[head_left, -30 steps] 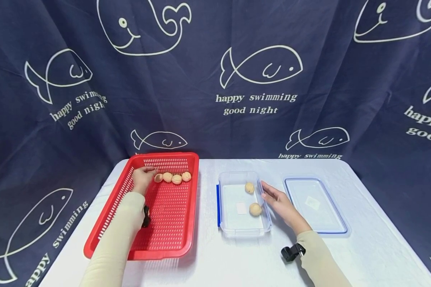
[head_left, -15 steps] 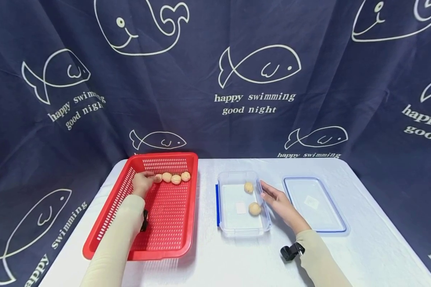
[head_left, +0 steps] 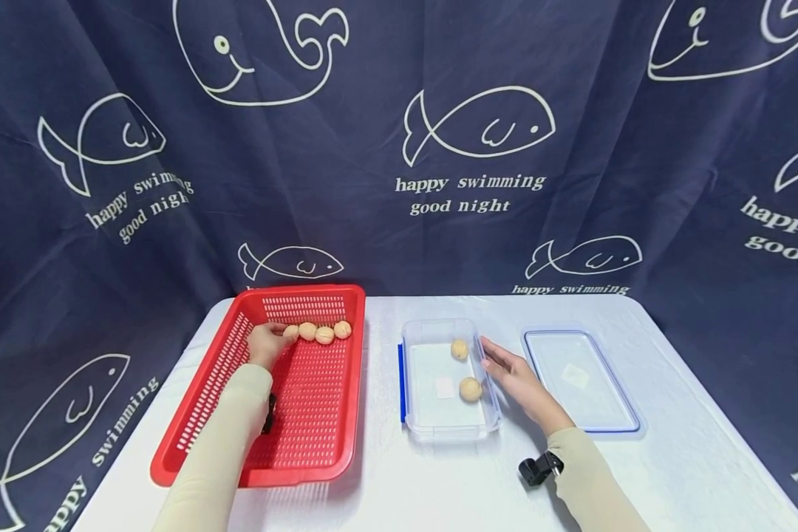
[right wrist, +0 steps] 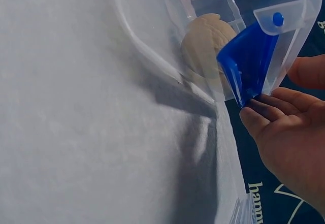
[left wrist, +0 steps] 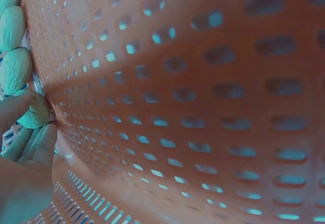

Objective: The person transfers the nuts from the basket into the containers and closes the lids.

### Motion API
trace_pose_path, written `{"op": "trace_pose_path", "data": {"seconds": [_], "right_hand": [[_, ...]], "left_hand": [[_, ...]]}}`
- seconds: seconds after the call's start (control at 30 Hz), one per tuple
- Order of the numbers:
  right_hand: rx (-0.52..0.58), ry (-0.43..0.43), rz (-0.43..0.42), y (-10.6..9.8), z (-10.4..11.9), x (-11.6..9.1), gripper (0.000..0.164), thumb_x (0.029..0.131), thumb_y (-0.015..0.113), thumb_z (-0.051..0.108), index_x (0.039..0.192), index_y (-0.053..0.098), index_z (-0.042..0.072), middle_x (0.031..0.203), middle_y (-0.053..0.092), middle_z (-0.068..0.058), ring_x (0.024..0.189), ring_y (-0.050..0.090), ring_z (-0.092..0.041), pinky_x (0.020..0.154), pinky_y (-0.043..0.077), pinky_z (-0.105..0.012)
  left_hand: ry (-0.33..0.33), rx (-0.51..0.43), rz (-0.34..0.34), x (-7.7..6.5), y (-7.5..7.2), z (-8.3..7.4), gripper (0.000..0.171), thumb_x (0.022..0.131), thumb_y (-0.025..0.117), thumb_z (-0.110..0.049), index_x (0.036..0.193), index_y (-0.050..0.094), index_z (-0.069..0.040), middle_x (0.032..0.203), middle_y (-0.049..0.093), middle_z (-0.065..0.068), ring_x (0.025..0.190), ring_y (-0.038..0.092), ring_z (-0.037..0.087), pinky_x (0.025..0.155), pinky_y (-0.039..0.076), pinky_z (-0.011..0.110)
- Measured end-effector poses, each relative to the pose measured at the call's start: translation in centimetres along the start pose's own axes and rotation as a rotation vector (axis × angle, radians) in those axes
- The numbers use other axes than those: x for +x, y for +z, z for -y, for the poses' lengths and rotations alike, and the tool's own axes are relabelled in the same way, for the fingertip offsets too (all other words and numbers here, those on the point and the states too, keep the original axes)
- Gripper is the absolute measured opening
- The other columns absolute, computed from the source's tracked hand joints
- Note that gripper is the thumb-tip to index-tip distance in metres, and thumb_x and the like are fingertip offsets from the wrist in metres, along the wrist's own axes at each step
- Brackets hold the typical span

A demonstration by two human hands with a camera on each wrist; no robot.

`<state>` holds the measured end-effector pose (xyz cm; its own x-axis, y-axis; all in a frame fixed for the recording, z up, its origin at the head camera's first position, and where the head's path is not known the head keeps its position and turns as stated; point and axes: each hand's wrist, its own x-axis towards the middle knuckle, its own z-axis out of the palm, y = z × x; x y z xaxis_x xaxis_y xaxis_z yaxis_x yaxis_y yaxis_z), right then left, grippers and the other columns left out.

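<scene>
Inside the red perforated basket (head_left: 309,421), my left hand (head_left: 264,346) pinches the leftmost walnut (left wrist: 36,115) between thumb and fingertips. Several other walnuts (head_left: 324,335) lie in a row to its right, along the basket's far end. My right hand (head_left: 520,383) touches the right side of a clear plastic container (head_left: 432,430), fingers extended. In the right wrist view its fingertips meet a blue latch flap (right wrist: 251,56) and the thumb lies by the clear wall. Two walnuts sit in the container, one farther back (head_left: 459,349) and one nearer (head_left: 470,389).
A clear lid with a blue seal (head_left: 565,399) lies flat on the white-covered table (head_left: 399,488), right of the container. Another blue latch flap (head_left: 402,384) hangs on the container's left side. Behind the table hangs a dark blue curtain (head_left: 346,199) with white fish prints.
My left hand has moved slightly right, and its fingers have closed on the leftmost walnut. The right hand stays at the container's side.
</scene>
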<state>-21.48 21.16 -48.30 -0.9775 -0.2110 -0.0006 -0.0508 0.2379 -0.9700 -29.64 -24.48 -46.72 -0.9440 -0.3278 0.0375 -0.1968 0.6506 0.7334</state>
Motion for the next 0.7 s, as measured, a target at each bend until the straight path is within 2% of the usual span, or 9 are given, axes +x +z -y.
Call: {"op": "trace_pose_path", "data": {"seconds": [0.33, 0.7], "right_hand": [[0.007, -0.003, 0.002, 0.09, 0.06, 0.08, 0.055, 0.101, 0.050, 0.015, 0.148, 0.028, -0.002, 0.152, 0.029, -0.021, 0.141, 0.025, -0.034, 0.114, 0.017, -0.040], [0.003, 0.004, 0.001, 0.06, -0.01, -0.07, 0.056, 0.101, 0.049, 0.018, 0.149, 0.028, -0.001, 0.152, 0.028, -0.020, 0.141, 0.025, -0.034, 0.114, 0.017, -0.041]], "left_hand": [[0.011, 0.059, -0.018, -0.08, -0.22, -0.15, 0.030, 0.080, 0.074, -0.011, 0.101, 0.068, 0.009, 0.102, 0.067, 0.024, 0.099, 0.055, 0.039, 0.092, 0.042, 0.047], [-0.033, 0.031, -0.021, 0.07, -0.35, -0.05, 0.030, 0.082, 0.073, -0.011, 0.104, 0.067, 0.009, 0.105, 0.065, 0.025, 0.101, 0.053, 0.037, 0.091, 0.042, 0.047]]}}
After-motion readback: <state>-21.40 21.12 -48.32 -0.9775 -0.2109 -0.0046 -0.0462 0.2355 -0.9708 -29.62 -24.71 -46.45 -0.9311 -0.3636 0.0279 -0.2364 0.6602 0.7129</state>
